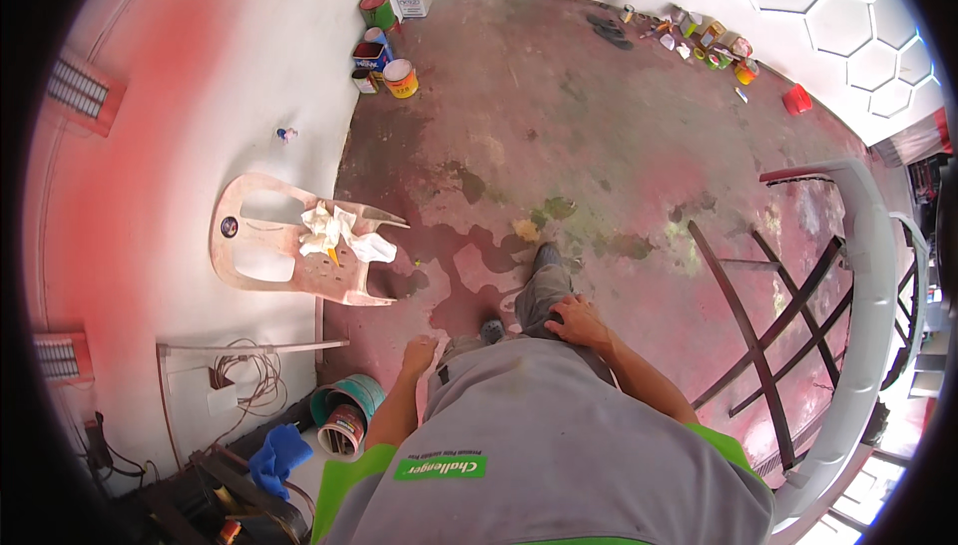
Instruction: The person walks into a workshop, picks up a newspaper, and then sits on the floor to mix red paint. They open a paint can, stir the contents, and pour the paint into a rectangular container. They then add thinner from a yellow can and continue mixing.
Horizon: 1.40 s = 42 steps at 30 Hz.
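Well, taking the way the worker faces as twelve o'clock, the right hand [579,322] lies at about one, partly open with its fingers bent, resting on the thigh of the grey trousers [544,297]; I see nothing else in its hold. The trousers run out toward twelve, ending at a dark shoe [547,258] on the stained floor [609,136]. Over at ten from the body, the left hand [420,353] hangs beside the hip, fingers curled loosely inward; whether anything sits inside it, I cannot tell.

Farther out at ten, a beige plastic chair [261,183] is by the wall, bearing crumpled white sheets [329,230], paper or cloth. Near nine there's a teal bucket [373,391], and at eight a blue cloth [279,453]. Paint cans [401,81] cluster toward eleven, and more small containers [713,34] lie at one. Around three, crossed dark bars [760,345] stand just beside a pale curved panel [870,275].
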Each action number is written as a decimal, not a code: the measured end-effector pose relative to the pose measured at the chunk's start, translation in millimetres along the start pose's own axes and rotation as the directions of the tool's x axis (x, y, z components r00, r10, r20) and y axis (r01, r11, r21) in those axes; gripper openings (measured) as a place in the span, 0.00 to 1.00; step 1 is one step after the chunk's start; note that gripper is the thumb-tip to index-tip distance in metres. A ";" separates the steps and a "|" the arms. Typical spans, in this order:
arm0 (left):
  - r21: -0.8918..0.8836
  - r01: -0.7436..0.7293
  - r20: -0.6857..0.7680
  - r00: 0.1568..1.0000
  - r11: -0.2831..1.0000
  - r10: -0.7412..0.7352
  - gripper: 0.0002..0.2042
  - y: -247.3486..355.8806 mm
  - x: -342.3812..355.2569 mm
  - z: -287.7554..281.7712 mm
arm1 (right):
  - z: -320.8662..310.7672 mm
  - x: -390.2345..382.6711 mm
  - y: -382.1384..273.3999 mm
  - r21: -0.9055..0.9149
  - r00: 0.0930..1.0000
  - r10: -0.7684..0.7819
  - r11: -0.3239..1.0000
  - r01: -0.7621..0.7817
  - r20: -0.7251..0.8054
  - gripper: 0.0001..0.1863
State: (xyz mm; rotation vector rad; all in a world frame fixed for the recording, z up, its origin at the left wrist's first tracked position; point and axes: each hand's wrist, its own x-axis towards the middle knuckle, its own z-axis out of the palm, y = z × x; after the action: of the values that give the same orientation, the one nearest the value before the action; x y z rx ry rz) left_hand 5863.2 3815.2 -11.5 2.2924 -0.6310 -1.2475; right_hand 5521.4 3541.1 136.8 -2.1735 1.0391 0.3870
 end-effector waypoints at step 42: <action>-0.985 0.022 -0.102 0.719 0.169 -0.687 0.27 621.6 1048.6 -299.3 | -570.7 870.2 -18.6 -0.027 0.962 0.127 0.992 -0.124 0.242 0.32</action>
State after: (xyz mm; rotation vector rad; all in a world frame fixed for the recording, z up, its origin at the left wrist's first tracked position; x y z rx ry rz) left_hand 6519.4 2759.0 -183.3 1.4818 0.8710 -0.6518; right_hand 6074.3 2660.0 99.8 -2.0137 1.0399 0.7011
